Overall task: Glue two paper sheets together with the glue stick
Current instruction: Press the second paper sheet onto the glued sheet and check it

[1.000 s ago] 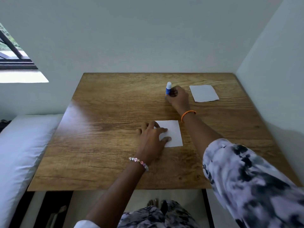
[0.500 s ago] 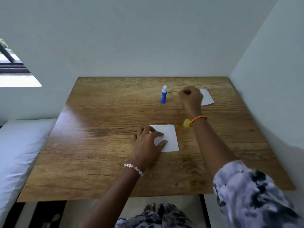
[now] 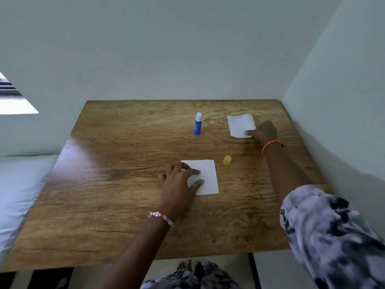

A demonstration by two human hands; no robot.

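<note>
The left hand [image 3: 181,180] is lying flat with fingers spread on the near paper sheet [image 3: 205,177], apparently pinning it so it cannot slide on the worktop [image 3: 125,184]. The right hand [image 3: 263,132] is reaching to the far right, fingertips curled narrow onto the near edge of the second sheet [image 3: 240,125], likely to bring it over. The glue stick [image 3: 198,123] is standing upright and uncapped at the far middle, its yellow cap [image 3: 227,160] lying just right of the near sheet.
</note>
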